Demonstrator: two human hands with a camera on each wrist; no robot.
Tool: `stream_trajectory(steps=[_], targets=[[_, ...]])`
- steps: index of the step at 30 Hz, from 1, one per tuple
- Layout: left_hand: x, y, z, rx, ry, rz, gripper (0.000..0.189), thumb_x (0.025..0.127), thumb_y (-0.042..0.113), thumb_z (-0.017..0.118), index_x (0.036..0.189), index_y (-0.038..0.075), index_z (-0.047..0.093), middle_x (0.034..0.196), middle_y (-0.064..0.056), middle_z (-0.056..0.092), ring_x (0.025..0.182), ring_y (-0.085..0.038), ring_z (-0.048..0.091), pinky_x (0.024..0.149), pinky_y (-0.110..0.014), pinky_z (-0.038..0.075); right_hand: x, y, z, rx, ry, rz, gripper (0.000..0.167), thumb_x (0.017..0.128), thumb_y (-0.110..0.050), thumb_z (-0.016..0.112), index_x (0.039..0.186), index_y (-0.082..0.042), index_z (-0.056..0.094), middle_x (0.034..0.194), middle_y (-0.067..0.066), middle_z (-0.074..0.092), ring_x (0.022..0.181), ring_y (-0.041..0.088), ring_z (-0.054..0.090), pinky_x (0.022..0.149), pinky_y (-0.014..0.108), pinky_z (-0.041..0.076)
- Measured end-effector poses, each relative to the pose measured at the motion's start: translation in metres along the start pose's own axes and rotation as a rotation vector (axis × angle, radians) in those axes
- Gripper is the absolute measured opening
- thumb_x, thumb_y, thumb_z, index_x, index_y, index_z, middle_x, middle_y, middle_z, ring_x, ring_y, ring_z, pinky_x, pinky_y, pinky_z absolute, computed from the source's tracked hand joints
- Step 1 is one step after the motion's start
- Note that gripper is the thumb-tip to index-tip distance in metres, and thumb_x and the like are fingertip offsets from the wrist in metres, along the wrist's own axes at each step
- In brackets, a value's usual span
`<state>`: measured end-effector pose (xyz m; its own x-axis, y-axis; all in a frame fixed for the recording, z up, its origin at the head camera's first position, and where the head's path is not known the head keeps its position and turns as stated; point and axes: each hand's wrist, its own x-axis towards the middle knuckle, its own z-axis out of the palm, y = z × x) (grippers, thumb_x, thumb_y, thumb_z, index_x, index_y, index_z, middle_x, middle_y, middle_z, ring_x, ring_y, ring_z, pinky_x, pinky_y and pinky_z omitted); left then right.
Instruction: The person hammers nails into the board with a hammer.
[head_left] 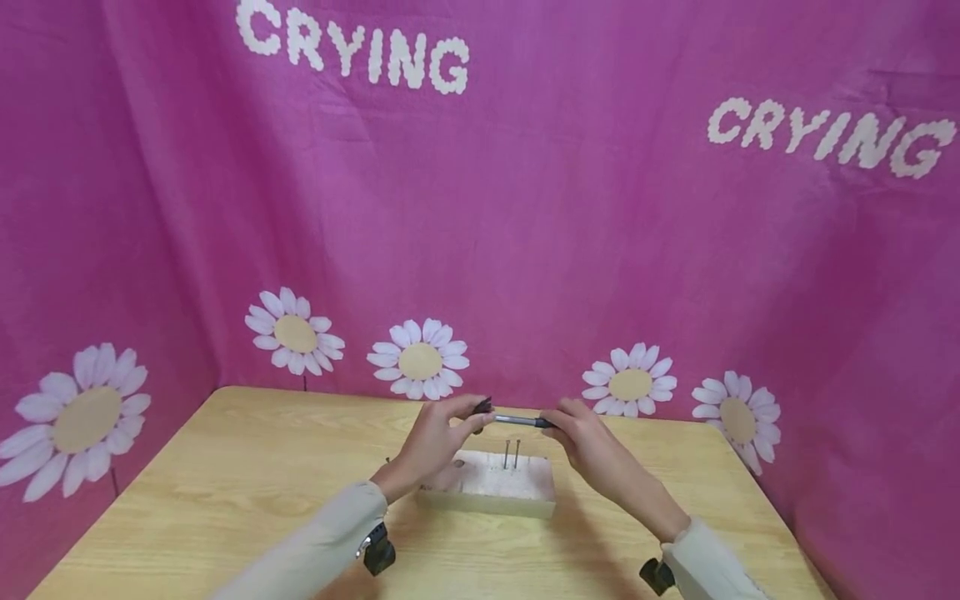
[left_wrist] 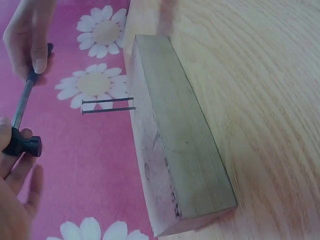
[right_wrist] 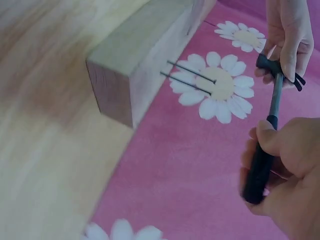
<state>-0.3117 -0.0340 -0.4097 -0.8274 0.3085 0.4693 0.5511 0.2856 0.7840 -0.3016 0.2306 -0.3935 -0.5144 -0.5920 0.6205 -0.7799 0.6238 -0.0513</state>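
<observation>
Cloth (head_left: 525, 233) is hanging beyond the fingers (head_left: 462, 404): left hand (head_left: 432, 435) is pinching hammer head (left_wrist: 31, 146), right hand (head_left: 592, 437) gripping handle (right_wrist: 257, 172), apparently for steadiness; nails (left_wrist: 107, 100) are standing in block (left_wrist: 180, 130) below.

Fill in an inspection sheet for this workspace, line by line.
Surface: light wood-grain table, bearing the block.
Job's things: a hammer with a dark head, a silvery shaft and a black grip, held above the block; a pale wooden block with two nails standing side by side in its top, most of their length exposed.
Clutter: one small dark item beside the left wrist, too small to identify.
Grippers: bare hands; the left hand holds the hammer at its head, the right hand grips the handle.
Cables: nothing seen.
Surroundings: magenta cloth with daisies and the word CRYING, behind the table.
</observation>
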Motion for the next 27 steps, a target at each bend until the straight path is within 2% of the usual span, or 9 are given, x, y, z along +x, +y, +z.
stream_trajectory(steps=[5,8,11,13,16,18,20,24,27], targets=[[-0.004,-0.013,-0.013,0.065,0.000,-0.040,0.026,0.103,0.023,0.069,0.127,0.017,0.074,0.114,0.004,0.078,0.106,-0.016,0.071,0.096,-0.042,0.055,-0.010,0.005,0.007,0.042,0.022,0.043,0.012,0.091,0.008,0.074,0.100,-0.001,0.073,0.086,-0.001,0.059,0.078,0.007,0.051,0.065,0.022,0.049],[-0.011,-0.026,-0.035,0.167,0.058,-0.102,0.023,0.104,0.020,0.066,0.124,0.013,0.075,0.116,-0.002,0.077,0.107,-0.021,0.070,0.094,-0.045,0.056,-0.016,0.013,0.005,0.062,0.052,0.062,0.013,0.091,0.009,0.074,0.098,-0.001,0.073,0.083,-0.002,0.058,0.075,0.005,0.049,0.061,0.021,0.047],[-0.024,-0.041,-0.062,0.314,0.091,-0.209,0.021,0.103,0.015,0.066,0.120,0.004,0.074,0.113,-0.012,0.076,0.102,-0.029,0.071,0.085,-0.048,0.057,-0.020,0.024,0.001,0.054,0.071,0.063,0.014,0.090,0.011,0.074,0.096,-0.001,0.073,0.084,-0.001,0.059,0.075,0.006,0.051,0.061,0.021,0.048],[-0.036,-0.050,-0.077,0.418,0.056,-0.297,0.023,0.102,0.015,0.067,0.118,0.000,0.073,0.111,-0.017,0.074,0.100,-0.034,0.070,0.082,-0.051,0.057,-0.023,0.030,-0.001,0.047,0.078,0.058,0.016,0.089,0.013,0.074,0.096,-0.001,0.072,0.086,0.000,0.061,0.077,0.007,0.053,0.062,0.023,0.050],[-0.052,-0.058,-0.090,0.526,-0.051,-0.396,0.028,0.099,0.019,0.070,0.112,-0.006,0.069,0.107,-0.021,0.073,0.096,-0.036,0.069,0.080,-0.053,0.056,-0.027,0.038,-0.003,0.040,0.089,0.048,0.018,0.087,0.014,0.075,0.093,-0.002,0.072,0.085,0.001,0.061,0.077,0.009,0.053,0.064,0.025,0.050],[-0.059,-0.062,-0.092,0.559,-0.114,-0.456,0.028,0.097,0.023,0.072,0.101,-0.004,0.067,0.095,-0.015,0.071,0.086,-0.029,0.066,0.073,-0.045,0.054,-0.028,0.042,-0.003,0.044,0.095,0.045,0.019,0.086,0.015,0.075,0.092,-0.003,0.071,0.084,0.001,0.061,0.077,0.009,0.052,0.063,0.024,0.048],[-0.064,-0.063,-0.090,0.571,-0.146,-0.478,0.030,0.094,0.025,0.075,0.082,0.001,0.062,0.076,-0.005,0.064,0.070,-0.020,0.058,0.061,-0.034,0.046,-0.029,0.046,-0.003,0.050,0.097,0.044,0.019,0.086,0.014,0.075,0.091,-0.004,0.071,0.083,0.000,0.059,0.076,0.009,0.050,0.063,0.024,0.046],[-0.067,-0.062,-0.081,0.563,-0.154,-0.497,0.052,0.088,0.017,0.080,0.053,0.014,0.042,0.048,0.008,0.035,0.047,-0.009,0.034,0.048,-0.022,0.024,-0.029,0.050,-0.004,0.061,0.096,0.054,0.019,0.087,0.014,0.075,0.092,-0.004,0.071,0.084,-0.001,0.060,0.076,0.009,0.050,0.062,0.023,0.046],[-0.067,-0.059,-0.076,0.536,-0.157,-0.518,0.053,0.086,0.008,0.081,0.046,0.012,0.045,0.042,0.008,0.037,0.040,-0.007,0.040,0.043,-0.021,0.031,-0.030,0.052,-0.005,0.062,0.091,0.069,0.018,0.087,0.014,0.075,0.093,-0.003,0.072,0.086,0.000,0.063,0.077,0.009,0.052,0.062,0.024,0.047]])
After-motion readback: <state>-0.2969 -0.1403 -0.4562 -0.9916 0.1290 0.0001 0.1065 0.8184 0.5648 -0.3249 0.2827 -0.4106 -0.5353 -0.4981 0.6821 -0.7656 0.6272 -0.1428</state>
